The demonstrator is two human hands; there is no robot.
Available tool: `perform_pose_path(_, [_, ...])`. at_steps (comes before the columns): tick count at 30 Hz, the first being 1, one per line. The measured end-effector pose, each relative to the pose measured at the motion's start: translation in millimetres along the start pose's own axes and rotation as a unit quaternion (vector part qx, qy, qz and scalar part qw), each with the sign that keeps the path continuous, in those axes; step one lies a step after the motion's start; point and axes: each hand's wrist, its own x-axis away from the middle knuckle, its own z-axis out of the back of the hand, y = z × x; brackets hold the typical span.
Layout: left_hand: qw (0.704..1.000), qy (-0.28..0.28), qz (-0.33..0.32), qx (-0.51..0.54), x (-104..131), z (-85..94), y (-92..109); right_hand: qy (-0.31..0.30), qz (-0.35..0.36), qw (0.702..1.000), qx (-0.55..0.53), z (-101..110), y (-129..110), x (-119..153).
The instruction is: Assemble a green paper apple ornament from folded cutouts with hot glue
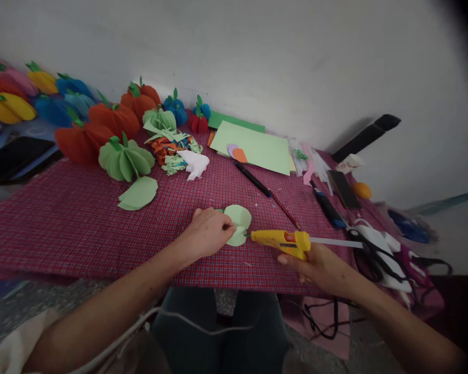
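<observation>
My left hand (209, 232) is closed on the left side of a light green paper piece (238, 213), its fingers pinched together near the middle crease. A yellow glue gun (278, 240) with a long white glue stick (335, 242) is held in my right hand (314, 265), fingers wrapped round its handle. The gun's nozzle points left and meets the right edge of the green paper, or nearly so. A few light green paper pieces (139, 194) lie further left, beside a light green paper pumpkin (126, 159).
Red paper pumpkins (115, 120) and others in several colours line the back left. Paper scraps (171, 150), green sheets (253, 145), a black pen (253, 179) and a pencil (285, 210) lie beyond my hands. Scissors (374, 254), a phone (343, 189) and a cup (349, 163) are at right.
</observation>
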Motion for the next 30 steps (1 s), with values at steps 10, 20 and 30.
perform_pose_path(10, [1.0,-0.002,0.006,-0.002,-0.7,0.6,1.6,0.023,-0.011,1.0,0.013,1.0,-0.8,-6.7])
perform_pose_path(20, [1.0,-0.001,0.0,0.006,0.4,0.8,0.1,-0.021,-0.002,0.999,0.04,-0.9,-5.5,4.5])
perform_pose_path(30, [1.0,0.002,-0.01,0.004,-0.4,-0.9,-1.5,-0.038,0.029,0.998,0.035,-9.9,-16.0,-0.4])
